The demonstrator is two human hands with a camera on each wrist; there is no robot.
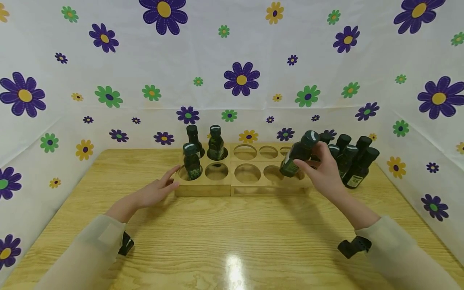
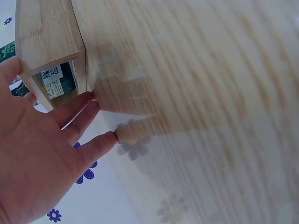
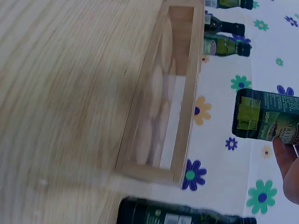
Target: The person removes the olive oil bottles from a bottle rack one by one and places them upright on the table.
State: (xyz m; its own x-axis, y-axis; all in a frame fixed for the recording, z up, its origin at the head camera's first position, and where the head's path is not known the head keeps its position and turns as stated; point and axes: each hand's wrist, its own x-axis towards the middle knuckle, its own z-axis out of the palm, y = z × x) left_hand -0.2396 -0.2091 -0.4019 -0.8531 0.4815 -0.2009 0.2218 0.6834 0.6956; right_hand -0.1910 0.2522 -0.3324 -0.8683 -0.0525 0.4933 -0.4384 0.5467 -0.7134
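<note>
My right hand (image 1: 324, 171) holds a dark green olive oil bottle (image 1: 298, 157), tilted above the right part of a wooden rack (image 1: 203, 190). In the right wrist view, the fingers grip the bottle (image 3: 254, 114) by its label; its base points left, away from the hand (image 3: 290, 179). My left hand (image 1: 156, 194) touches the rack's left end with fingers extended. From the left wrist, the hand (image 2: 39, 144) is seen with spread fingers at the rack's end (image 2: 49, 32). Three similar bottles stand in the rack's left holes, one of them in the front corner hole (image 1: 192, 164).
Several more dark bottles (image 1: 357, 177) stand grouped on the table just right of the rack. Round holes in two rows run along the rack's top. Flowered white cloth (image 1: 208, 52) encloses the wooden table (image 1: 203, 241) at the back and sides.
</note>
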